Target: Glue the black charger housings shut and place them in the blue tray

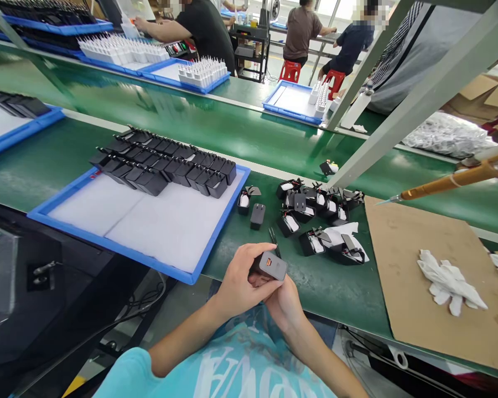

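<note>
On the left, black chargers point(182, 168) are lined up along the far side of a blue-rimmed tray point(161, 232). At the table's point(323, 293) near edge, a dark charger point(275, 266) is gripped by the left hand's point(240, 279) fingers; the right hand point(288, 304) is placed beneath, its partly hidden grip impossible to tell. Rightward, opened cases point(312, 243) are clustered, then white gloves point(450, 282) are laid on cardboard point(406, 276).

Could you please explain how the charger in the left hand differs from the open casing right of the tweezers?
The charger is held in the left hand; the casing rests on the table. The charger shows an orange port in its end; the casing shows white material through its open side. Both are dark and boxy.
</note>
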### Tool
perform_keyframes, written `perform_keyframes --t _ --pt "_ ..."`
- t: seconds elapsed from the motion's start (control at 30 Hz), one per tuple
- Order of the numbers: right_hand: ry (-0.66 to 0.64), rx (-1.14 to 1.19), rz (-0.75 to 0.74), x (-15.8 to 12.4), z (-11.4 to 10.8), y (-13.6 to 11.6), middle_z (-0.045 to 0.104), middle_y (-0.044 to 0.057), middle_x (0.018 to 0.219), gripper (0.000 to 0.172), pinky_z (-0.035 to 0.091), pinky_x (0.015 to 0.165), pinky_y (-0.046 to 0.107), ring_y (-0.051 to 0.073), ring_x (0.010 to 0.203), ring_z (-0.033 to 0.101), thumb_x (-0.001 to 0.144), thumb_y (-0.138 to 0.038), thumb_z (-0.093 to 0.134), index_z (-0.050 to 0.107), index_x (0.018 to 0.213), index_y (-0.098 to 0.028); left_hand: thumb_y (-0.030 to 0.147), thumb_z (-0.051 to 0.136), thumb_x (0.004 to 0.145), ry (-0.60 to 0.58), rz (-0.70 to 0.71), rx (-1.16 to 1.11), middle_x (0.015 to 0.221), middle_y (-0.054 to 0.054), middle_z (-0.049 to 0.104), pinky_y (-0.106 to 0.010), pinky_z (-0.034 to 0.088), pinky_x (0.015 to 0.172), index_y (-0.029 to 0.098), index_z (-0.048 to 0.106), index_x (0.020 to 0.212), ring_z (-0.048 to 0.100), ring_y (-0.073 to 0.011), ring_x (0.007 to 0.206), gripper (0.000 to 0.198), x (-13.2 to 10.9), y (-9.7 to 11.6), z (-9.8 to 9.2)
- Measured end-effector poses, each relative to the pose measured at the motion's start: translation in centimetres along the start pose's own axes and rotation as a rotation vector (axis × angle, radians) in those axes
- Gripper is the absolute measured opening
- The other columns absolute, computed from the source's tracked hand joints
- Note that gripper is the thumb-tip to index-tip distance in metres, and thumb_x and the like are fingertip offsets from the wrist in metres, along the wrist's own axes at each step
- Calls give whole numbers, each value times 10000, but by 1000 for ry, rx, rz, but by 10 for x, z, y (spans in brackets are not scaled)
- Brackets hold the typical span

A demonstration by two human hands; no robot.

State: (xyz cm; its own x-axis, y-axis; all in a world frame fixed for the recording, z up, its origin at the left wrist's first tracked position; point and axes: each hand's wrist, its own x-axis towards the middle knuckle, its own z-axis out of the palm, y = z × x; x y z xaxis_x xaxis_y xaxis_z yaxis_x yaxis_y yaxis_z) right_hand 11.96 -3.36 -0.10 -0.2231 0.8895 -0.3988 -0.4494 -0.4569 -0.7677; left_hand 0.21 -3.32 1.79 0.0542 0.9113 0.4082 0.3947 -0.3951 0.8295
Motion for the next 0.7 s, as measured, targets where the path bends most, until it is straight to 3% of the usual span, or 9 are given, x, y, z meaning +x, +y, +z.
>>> perform_keyframes --t 0.17,0.3,0.43,0.6,0.7 --pt "-17 91 144 2 2 1 709 65 637 263 572 627 367 240 702 694 778 -427 599 709 764 -189 230 718 765 -3 -125 24 1146 -59 620 -384 497 871 268 488 1226 601 -236 1021 517 -2 -1 0" --pt "-10 88 146 7 3 -4 705 84 667 403 562 584 346 220 653 673 824 -537 565 704 778 -161 194 708 749 32 2 76 1212 -83 585 -438 455 956 245 484 1207 551 -263 1121 513 -1 -2 -9" --pt "29 -28 -85 14 -1 -12 714 50 921 341 563 599 292 173 729 657 842 -486 604 670 1036 -214 220 702 768 57 90 274 1257 -104 555 -468 434 974 242 495 1220 513 -287 1169 498 -5 -4 -20" --pt "-15 -625 -503 24 8 -9 668 68 1086 336 574 776 314 195 907 657 792 -350 699 661 1110 -249 219 668 812 112 41 483 1240 -119 573 -455 454 939 237 406 1360 546 -286 1128 608 -9 -12 -29" --pt "-127 -874 -728 29 26 -1 645 90 1113 352 587 803 344 222 989 648 804 -322 685 639 1145 -248 226 691 787 171 -1 548 1171 -110 624 -456 468 907 227 427 1344 571 -293 1078 617 -7 -21 -44"
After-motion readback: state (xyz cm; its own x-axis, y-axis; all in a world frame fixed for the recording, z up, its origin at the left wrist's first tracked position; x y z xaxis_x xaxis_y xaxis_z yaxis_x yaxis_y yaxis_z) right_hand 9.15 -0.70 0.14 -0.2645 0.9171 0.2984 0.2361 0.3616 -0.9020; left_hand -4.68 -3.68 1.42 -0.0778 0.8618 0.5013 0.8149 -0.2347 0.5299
